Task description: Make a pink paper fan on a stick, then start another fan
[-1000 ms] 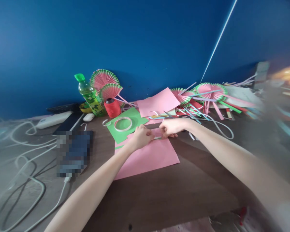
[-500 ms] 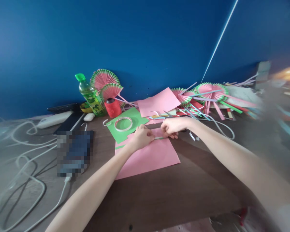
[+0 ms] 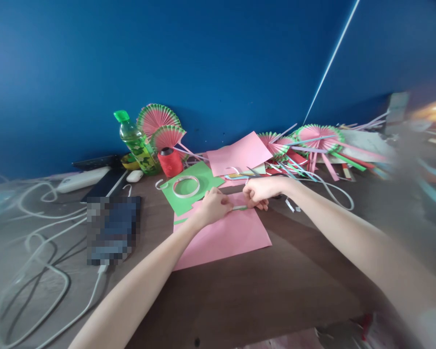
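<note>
No readable text, labels or numbers anywhere.

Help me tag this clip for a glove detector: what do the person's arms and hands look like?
Both arms are bare, no sleeve in view. The left hand and right hand are ungloved; no watch, bracelet or ring shows, though fingers are too small to be sure.

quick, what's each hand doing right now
Left hand: closed, pinching one end of the thin green strip above the pink sheet.
Right hand: closed, pinching the strip's other end.
</note>
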`<state>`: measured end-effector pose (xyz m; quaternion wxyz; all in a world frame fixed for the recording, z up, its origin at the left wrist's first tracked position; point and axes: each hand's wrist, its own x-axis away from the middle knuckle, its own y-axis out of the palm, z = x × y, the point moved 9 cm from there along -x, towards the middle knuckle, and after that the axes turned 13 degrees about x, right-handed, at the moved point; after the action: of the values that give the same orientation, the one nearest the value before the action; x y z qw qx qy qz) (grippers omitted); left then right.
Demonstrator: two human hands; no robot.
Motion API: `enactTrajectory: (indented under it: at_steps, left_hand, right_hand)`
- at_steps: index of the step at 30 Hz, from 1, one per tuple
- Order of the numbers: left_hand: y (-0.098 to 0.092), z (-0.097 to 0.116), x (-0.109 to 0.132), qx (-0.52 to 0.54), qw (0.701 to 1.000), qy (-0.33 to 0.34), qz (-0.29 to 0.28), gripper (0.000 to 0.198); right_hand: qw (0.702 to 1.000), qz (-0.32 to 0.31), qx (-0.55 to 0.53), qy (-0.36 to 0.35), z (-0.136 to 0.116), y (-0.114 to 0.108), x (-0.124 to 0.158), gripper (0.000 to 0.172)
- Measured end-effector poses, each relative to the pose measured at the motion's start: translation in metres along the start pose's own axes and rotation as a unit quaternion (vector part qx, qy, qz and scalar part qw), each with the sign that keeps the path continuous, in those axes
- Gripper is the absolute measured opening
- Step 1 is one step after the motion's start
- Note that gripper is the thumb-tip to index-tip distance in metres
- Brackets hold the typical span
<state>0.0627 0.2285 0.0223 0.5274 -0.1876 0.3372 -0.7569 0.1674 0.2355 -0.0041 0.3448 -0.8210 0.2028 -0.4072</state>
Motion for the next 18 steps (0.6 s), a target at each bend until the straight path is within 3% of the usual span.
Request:
enactTrajectory:
  at_steps: [9,12,15,18]
  left_hand:
    - [0.001,-0.004,-0.002,-0.001,1.000,0.016,0.012,0.021]
    - [0.002,0.002,-0.003,0.046,0.998,0.044,-0.014,0.025]
    - [0.001,0.004,-0.002,0.091,0.995,0.018,-0.029,0.026]
    - [-0.011,0.005,-0.001,0.114,0.993,-0.015,0.017,0.028]
  right_hand:
    - [1.000,-0.006,-0.015,0.001,0.001,0.000,0.000,0.007]
    - [0.999,-0.007,-0.042,-0.007,0.001,-0.002,0.003,0.012]
    - [0.998,0.030,-0.057,-0.018,0.001,-0.011,0.007,0.014]
    - [0.993,0.100,-0.053,-0.035,-0.003,-0.026,0.012,0.013]
